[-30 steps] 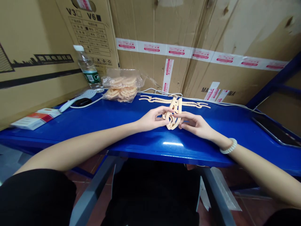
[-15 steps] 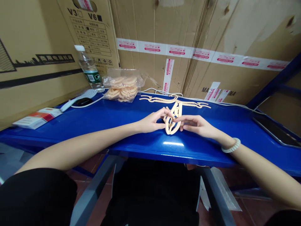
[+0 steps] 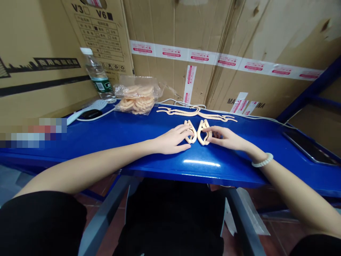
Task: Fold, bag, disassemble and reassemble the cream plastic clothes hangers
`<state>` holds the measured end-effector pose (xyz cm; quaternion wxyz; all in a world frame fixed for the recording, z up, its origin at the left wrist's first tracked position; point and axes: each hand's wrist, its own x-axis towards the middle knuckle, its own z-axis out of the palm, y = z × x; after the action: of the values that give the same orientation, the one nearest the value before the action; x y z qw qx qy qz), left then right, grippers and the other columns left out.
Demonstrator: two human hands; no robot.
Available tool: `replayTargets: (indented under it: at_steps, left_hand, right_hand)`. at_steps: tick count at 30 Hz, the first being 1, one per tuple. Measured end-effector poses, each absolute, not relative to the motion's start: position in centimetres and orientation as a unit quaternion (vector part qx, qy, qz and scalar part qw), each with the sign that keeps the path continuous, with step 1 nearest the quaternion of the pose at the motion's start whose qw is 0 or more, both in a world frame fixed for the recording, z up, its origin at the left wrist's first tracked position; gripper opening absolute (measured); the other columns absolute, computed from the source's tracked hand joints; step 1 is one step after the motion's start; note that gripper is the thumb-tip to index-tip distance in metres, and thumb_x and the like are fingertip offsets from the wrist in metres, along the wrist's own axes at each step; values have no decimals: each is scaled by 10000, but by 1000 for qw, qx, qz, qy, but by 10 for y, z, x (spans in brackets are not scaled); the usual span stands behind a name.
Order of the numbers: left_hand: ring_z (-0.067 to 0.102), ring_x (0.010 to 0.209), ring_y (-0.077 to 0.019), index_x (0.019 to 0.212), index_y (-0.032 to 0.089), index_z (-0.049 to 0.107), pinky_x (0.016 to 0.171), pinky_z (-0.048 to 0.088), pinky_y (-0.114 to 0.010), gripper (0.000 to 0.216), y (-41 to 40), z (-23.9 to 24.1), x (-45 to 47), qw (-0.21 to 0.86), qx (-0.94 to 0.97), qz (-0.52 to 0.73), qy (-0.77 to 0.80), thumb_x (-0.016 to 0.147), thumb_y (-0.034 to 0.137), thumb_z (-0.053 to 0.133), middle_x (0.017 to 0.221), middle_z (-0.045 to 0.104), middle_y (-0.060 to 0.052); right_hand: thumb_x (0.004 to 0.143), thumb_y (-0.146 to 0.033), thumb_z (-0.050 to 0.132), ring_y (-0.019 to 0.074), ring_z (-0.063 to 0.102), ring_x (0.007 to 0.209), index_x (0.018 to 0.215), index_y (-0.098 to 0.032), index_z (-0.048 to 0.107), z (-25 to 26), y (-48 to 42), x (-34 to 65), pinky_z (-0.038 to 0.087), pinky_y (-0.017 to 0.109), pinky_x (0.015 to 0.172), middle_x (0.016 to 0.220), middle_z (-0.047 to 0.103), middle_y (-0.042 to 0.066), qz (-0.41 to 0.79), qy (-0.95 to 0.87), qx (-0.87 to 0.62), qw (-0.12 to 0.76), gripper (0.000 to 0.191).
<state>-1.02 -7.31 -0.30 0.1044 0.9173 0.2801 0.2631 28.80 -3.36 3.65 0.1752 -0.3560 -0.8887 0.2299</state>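
Two folded peach-coloured folding hangers lie side by side on the blue table, a narrow gap between them. My left hand (image 3: 177, 139) rests palm down with its fingers stretched over the left folding hanger (image 3: 194, 138), partly covering it. At the right folding hanger (image 3: 200, 137), my right hand (image 3: 226, 138) has thumb and forefinger on its outer side, gripping it. Behind both hands, unfolded hangers (image 3: 183, 113) of the same colour lie spread out with their hook toward the wall of cardboard.
A clear bag of folded hangers (image 3: 137, 101) sits at the back left, beside a water bottle (image 3: 99, 80). Nearby are a black object (image 3: 91, 113) and a white cable (image 3: 105, 115). A phone-like dark slab (image 3: 310, 147) lies far right. Cardboard boxes (image 3: 165, 25) stand behind the table (image 3: 149, 163).
The folded hangers, overlapping between my hands before, now lie apart on the table. My left fingers have flattened over one, and my right hand has shifted slightly right with the other.
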Motion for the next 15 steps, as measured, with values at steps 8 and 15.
replayTargets:
  at_steps: [8, 15]
  left_hand:
    - [430, 1483, -317, 1262, 177, 618, 1269, 321, -541, 277, -70, -1, -13, 80, 923, 267, 264, 1032, 284, 507, 1472, 561, -171]
    - [311, 1567, -324, 1229, 161, 596, 1282, 291, -557, 242, -73, -2, -11, 79, 912, 277, 291, 1010, 226, 517, 1564, 466, -209]
  right_hand:
    - [1028, -529, 503, 346, 592, 1009, 1479, -175, 545, 25, -32, 279, 509, 563, 952, 1060, 636, 146, 72, -935, -313, 149, 575]
    - [1058, -423, 494, 369, 590, 1111, 1424, -208, 566, 54, -72, 279, 492, 602, 986, 1133, 620, 157, -101, -862, -350, 352, 431]
